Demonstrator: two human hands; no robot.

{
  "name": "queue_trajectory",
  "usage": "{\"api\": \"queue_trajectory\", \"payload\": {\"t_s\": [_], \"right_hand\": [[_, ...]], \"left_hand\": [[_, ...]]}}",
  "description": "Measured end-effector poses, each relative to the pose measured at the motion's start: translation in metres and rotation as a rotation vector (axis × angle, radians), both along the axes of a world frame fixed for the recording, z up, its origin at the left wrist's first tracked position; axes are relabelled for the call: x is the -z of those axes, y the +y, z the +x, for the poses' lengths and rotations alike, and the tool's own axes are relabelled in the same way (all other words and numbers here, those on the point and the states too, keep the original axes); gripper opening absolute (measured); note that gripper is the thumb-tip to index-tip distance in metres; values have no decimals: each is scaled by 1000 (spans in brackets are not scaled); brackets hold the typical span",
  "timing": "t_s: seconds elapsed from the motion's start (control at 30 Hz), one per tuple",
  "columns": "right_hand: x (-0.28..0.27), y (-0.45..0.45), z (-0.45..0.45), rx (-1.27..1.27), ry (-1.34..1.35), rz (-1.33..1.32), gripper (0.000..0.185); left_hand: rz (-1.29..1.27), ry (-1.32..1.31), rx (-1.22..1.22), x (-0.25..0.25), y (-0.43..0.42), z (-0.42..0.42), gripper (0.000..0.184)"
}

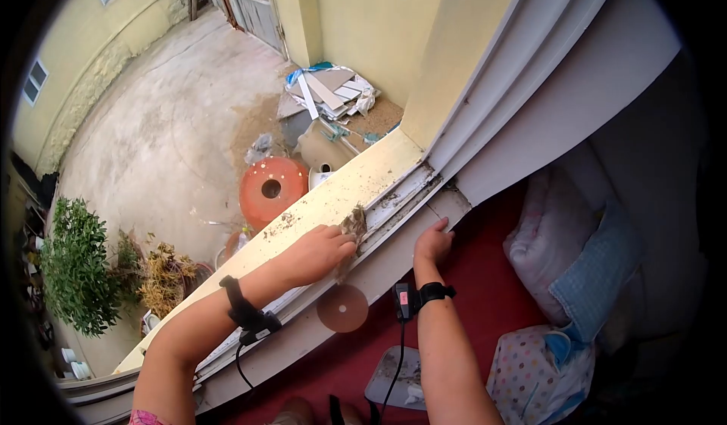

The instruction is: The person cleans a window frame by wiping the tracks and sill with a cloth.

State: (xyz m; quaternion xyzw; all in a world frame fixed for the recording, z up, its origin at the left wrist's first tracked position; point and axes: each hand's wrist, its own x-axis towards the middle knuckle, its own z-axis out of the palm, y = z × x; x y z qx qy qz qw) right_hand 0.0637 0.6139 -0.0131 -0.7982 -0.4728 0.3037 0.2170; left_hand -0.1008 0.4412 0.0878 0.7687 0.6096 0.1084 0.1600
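Observation:
My left hand [322, 253] is closed on a crumpled, dirty grey-brown rag [353, 225], pressed against the window track [394, 198]. Dark grit lies along the track and on the pale outer ledge [291, 222]. My right hand [433, 242] is by the inner sill [447, 204], its fingers loosely curled with a gap at the thumb; nothing shows in it. Between my forearms, a round brown disc [342, 308] with a pale centre appears over the inner sill. Black straps with small cabled devices circle both wrists.
Below the ledge outside are a concrete yard [151, 122], a round orange object [274, 192], a pile of boards [329, 92] and a leafy plant [79, 266]. Inside, a grey tray [397, 376] with debris sits on red fabric [469, 296], near a dotted cloth [538, 372] and a folded quilt [549, 236].

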Motion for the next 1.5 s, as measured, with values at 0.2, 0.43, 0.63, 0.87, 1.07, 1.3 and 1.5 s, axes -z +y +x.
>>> {"api": "queue_trajectory", "payload": {"t_s": [0.2, 0.43, 0.63, 0.87, 1.07, 1.3, 1.5], "right_hand": [[-1, 0, 0, -4, 25, 5, 63], [0, -1, 1, -6, 17, -4, 64], [-4, -4, 0, 11, 26, -13, 64], [-4, 0, 2, -19, -4, -42, 59], [9, -2, 0, 19, -5, 81, 58], [4, -1, 0, -4, -5, 94, 56], [-4, -2, 0, -20, -28, 5, 57]], "left_hand": [[47, -184, -28, 8, -15, -3, 15], [83, -196, -382, 31, -21, 31, 17], [18, -168, -456, 47, -2, 32, 12], [37, -80, -428, 44, 41, 37, 11], [131, -55, -382, 53, 91, 40, 9], [248, -53, -378, 64, 142, 44, 7], [179, -292, -357, 37, 148, 24, 16]]}}
